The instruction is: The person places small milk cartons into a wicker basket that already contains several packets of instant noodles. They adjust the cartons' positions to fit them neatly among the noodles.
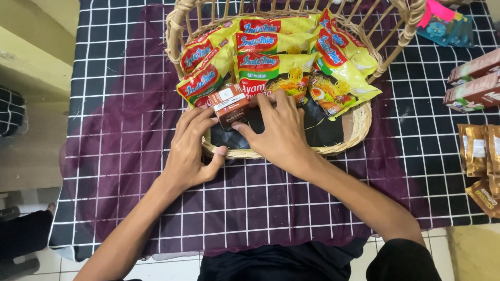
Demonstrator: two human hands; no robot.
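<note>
**Both hands on a small carton inside the wicker basket**

Over the near rim of the wicker basket [359, 122], both hands meet on a small brown drink carton [229, 105]. It sits tilted in the front left part of the basket, on the dark lining, touching the lowest of the yellow instant noodle packets [271, 67] fanned out behind it. The left hand [191, 151] has its fingers stretched to the carton's left side and its thumb resting on the basket rim. The right hand [278, 132] lies flat and loosely spread, its thumb and fingertips touching the carton's right side and top edge.

Beneath the basket lies a sheer purple cloth [125, 130], spread over a black cloth with a white grid [416, 156]. Well to the right, more brown cartons [474, 83] and gold sachets [479, 156] wait on the grid, and a teal packet [448, 28] lies past the basket's far right corner.
</note>
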